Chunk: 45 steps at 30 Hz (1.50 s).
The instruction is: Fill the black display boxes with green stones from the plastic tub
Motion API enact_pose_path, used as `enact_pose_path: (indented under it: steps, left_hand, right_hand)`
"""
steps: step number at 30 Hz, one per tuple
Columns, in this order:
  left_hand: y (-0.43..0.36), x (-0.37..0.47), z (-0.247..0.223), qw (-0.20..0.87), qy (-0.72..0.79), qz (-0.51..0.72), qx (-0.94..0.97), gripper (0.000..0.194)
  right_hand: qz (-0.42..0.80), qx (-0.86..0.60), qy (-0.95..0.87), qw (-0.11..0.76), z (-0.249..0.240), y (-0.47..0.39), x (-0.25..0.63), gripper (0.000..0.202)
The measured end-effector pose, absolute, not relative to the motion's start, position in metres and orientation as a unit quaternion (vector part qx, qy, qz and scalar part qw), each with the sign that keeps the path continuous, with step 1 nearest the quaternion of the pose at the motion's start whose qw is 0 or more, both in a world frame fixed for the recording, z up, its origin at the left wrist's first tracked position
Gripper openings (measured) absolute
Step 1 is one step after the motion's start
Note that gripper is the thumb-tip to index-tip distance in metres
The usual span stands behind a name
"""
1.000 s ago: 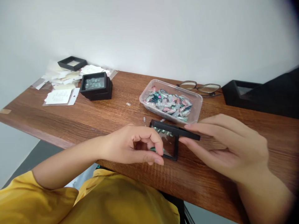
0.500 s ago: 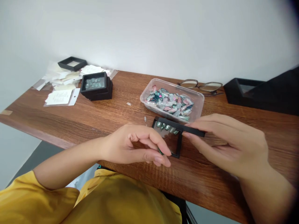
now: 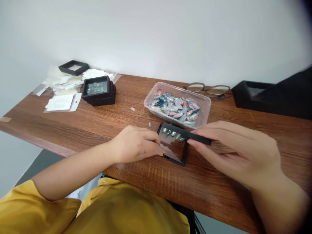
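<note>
A small black display box [image 3: 174, 152] lies open near the front edge of the wooden table [image 3: 73, 126]. A row of green false nails [image 3: 172, 133] sits along its far side. My right hand [image 3: 239, 152] pinches the box's raised lid [image 3: 195, 137] between thumb and fingers. My left hand [image 3: 134, 144] rests on the table with curled fingers, its fingertips at the box's left rim. Whether it holds anything is hidden.
A clear plastic tray [image 3: 206, 103] of many coloured nails [image 3: 176, 109] stands just behind the box, with glasses [image 3: 209, 90] beyond it. Stacked black boxes [image 3: 98, 89], another black box [image 3: 73, 67] and paper cards [image 3: 60, 102] lie far left. A larger black box [image 3: 253, 94] sits at right. Loose bits [image 3: 133, 109] lie mid-table.
My left hand, which pinched a green nail above the box, has dropped to the box's left rim; the nail is out of sight. My right hand keeps the lid raised.
</note>
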State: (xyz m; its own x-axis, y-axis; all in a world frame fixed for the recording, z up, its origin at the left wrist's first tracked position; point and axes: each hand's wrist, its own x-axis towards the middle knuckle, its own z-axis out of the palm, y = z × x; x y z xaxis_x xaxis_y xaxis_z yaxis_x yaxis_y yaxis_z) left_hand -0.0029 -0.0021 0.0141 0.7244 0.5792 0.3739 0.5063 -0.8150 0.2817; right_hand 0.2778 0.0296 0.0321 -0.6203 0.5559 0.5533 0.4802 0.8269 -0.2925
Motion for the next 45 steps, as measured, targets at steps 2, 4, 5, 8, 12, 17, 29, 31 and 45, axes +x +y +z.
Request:
enact_pose_path:
  steps: [2, 4, 5, 8, 12, 17, 29, 31, 45]
  left_hand:
    - [-0.002, -0.003, 0.013, 0.088, 0.300, 0.229, 0.922, 0.016]
    - [-0.001, -0.002, 0.012, 0.111, 0.303, 0.235, 0.917, 0.015]
    - [-0.001, -0.002, 0.012, 0.125, 0.303, 0.237, 0.914, 0.016]
    - [-0.001, -0.001, 0.011, 0.156, 0.301, 0.239, 0.910, 0.016]
    - [-0.001, 0.000, 0.011, 0.149, 0.302, 0.228, 0.913, 0.017]
    - [-0.003, 0.002, 0.012, 0.092, 0.305, 0.228, 0.920, 0.022]
    - [-0.009, 0.004, 0.014, 0.016, 0.324, 0.221, 0.920, 0.022]
    - [-0.009, 0.005, 0.017, 0.016, 0.317, 0.232, 0.919, 0.020]
    - [0.018, -0.009, 0.077, 0.097, 0.286, 0.493, 0.816, 0.015]
  right_hand:
    - [0.056, -0.288, -0.899, 0.326, 0.032, 0.030, 0.278, 0.016]
    - [0.056, -0.289, -0.901, 0.320, 0.033, 0.030, 0.278, 0.015]
    - [0.055, -0.287, -0.902, 0.318, 0.033, 0.030, 0.278, 0.015]
    - [0.054, -0.278, -0.904, 0.321, 0.035, 0.030, 0.277, 0.013]
    - [0.050, -0.273, -0.906, 0.320, 0.035, 0.030, 0.277, 0.012]
    - [0.041, -0.274, -0.907, 0.317, 0.036, 0.031, 0.277, 0.011]
    - [0.040, -0.277, -0.905, 0.321, 0.035, 0.032, 0.280, 0.012]
    - [0.044, -0.281, -0.903, 0.323, 0.035, 0.032, 0.281, 0.013]
    - [0.204, -0.206, -0.914, 0.284, 0.051, 0.030, 0.277, 0.013]
